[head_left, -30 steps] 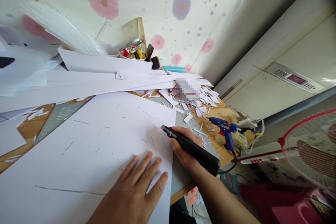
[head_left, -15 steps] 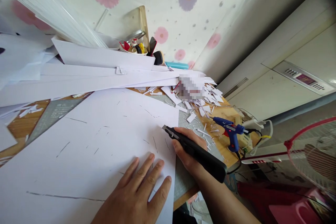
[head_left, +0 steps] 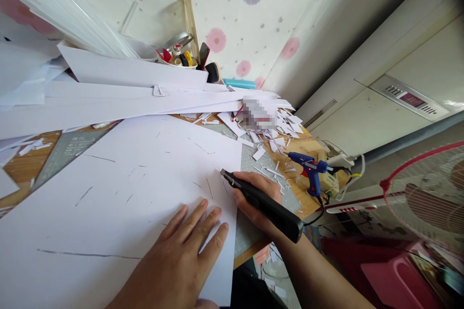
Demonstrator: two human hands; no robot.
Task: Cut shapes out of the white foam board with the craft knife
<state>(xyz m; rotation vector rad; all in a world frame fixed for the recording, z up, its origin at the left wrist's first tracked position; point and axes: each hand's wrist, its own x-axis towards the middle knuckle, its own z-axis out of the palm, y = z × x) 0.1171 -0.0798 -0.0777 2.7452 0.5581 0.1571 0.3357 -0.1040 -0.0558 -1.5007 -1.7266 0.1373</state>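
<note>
A black utility knife [head_left: 263, 203] is gripped in the closed right hand [head_left: 255, 200], its blade tip set at the right edge of a large white sheet [head_left: 137, 188] that is scored with short cuts. The left hand [head_left: 177, 263] is laid flat on the sheet with fingers spread, just beside and below the knife. A blue glue gun [head_left: 309, 169] is seen near the paper scraps [head_left: 282, 128] beyond the right hand.

Left hand [head_left: 181, 260] flat, palm down, fingers spread forward; right hand [head_left: 255, 200] curled tight in a fist, forearm angled inward.
</note>
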